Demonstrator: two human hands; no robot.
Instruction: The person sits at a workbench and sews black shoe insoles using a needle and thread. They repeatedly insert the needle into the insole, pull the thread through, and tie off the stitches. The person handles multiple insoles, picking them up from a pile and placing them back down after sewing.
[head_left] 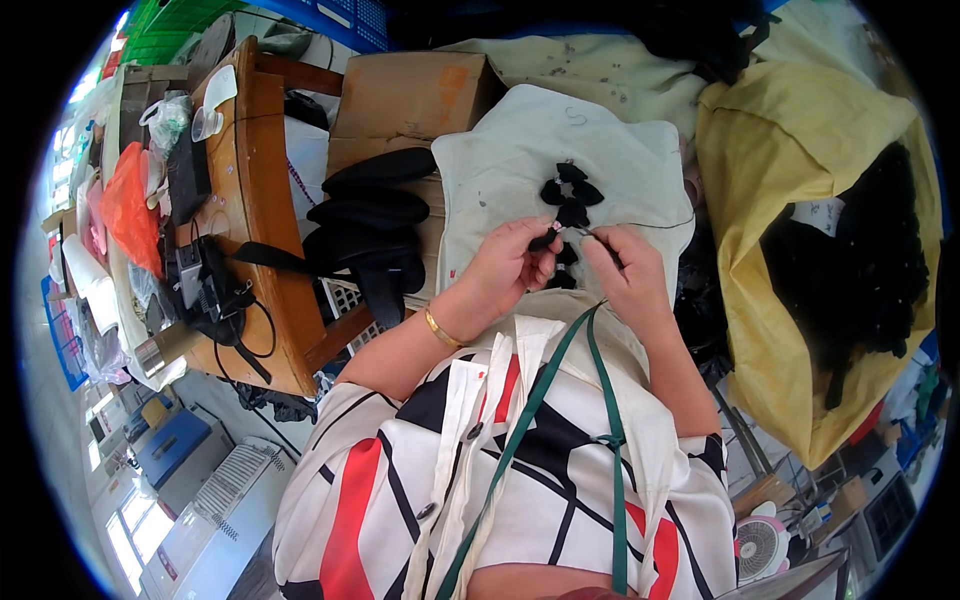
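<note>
Between the thumb and fingers of my left hand [515,262] is a small black fabric piece [543,240] with a bit of pink at its end. Close beside it, my right hand [630,270] is closed in a pinch; a thin dark strand runs off to the right above it, and what its fingers hold is too small to make out. Just beyond both hands, several small black fabric pieces [572,188] lie on a white cloth [500,170]. Another black piece [565,270] shows between my hands.
On the right stands a yellow sack [735,250] filled with black material [860,260]. Left of the cloth, padded black pieces [375,215] lie stacked near a cardboard box [405,95]. A wooden table [270,150] at the left carries bags and a black strap with cords.
</note>
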